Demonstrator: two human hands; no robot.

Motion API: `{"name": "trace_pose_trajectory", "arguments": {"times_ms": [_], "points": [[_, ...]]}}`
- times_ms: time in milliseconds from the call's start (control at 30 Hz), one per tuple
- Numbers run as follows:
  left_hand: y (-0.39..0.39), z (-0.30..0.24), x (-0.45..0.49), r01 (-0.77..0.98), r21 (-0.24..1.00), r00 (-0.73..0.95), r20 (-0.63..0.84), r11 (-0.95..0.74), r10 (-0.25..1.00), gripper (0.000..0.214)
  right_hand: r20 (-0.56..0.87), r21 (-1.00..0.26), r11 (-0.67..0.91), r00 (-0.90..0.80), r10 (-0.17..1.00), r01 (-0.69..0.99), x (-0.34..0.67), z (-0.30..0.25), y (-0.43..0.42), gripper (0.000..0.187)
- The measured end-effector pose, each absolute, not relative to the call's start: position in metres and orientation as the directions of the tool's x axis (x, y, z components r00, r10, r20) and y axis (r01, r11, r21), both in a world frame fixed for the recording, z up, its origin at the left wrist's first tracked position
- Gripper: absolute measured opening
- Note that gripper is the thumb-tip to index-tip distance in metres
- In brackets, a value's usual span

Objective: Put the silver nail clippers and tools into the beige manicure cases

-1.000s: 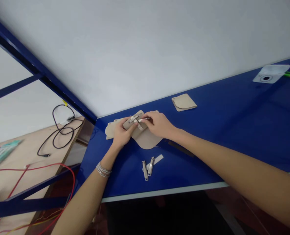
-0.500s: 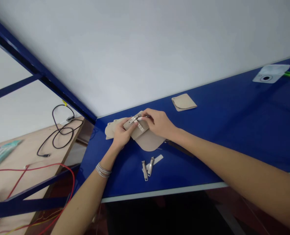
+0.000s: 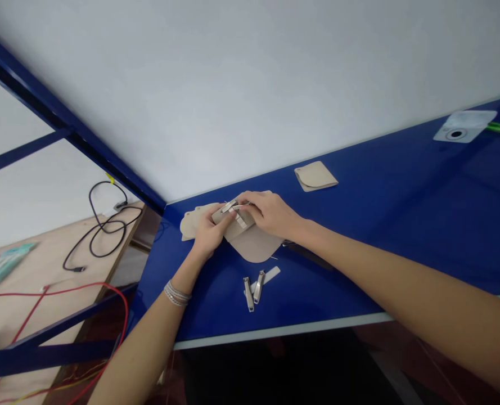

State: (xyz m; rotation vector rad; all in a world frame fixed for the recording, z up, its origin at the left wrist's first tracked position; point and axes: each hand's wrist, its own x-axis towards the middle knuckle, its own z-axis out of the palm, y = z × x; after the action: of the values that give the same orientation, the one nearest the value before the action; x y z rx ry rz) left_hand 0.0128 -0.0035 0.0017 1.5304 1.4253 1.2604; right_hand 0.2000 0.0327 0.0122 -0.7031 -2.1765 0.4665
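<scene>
My left hand [image 3: 208,233] grips the left edge of an open beige manicure case [image 3: 256,246], its thumb on the inner face. A silver nail clipper [image 3: 228,207] lies on the case by that thumb, beside a pale strap [image 3: 240,219]. My right hand [image 3: 278,216] is over the case's upper part, thumb and fingers pinched on a slim silver tool [image 3: 242,206], mostly hidden by the fingers. Nearer the table's front edge, two more nail clippers [image 3: 248,294] lie next to a flat pale strip [image 3: 272,274].
Other beige cases [image 3: 187,225] lie left of my hands, and a folded one [image 3: 316,176] lies near the wall. A dark object [image 3: 309,255] is under my right forearm. At far right sits a white pouch [image 3: 464,126]. A blue frame [image 3: 85,146] and black cable [image 3: 106,225] are left.
My right fingers have moved slightly left and closed further over the slim tool, covering more of it. My left hand keeps its hold on the case.
</scene>
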Motion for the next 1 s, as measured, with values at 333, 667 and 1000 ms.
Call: {"name": "trace_pose_trajectory", "arguments": {"times_ms": [333,667,1000], "points": [[-0.0008,-0.0003,0.0108,0.451,0.837,-0.011,0.353,-0.31,0.936,0.048,0.511,-0.516,0.782,-0.606,0.609,0.35,0.1992,0.0126,0.034,0.027],[-0.0013,0.0004,0.0124,0.451,0.813,0.001,0.411,-0.367,0.912,0.049,0.512,-0.349,0.798,-0.612,0.602,0.492,0.1975,0.0092,0.0392,0.032],[0.0025,-0.0037,0.0055,0.455,0.828,-0.076,0.403,-0.328,0.912,0.047,0.568,-0.472,0.762,-0.508,0.648,0.443,0.202,0.0117,0.0396,0.023]]}}
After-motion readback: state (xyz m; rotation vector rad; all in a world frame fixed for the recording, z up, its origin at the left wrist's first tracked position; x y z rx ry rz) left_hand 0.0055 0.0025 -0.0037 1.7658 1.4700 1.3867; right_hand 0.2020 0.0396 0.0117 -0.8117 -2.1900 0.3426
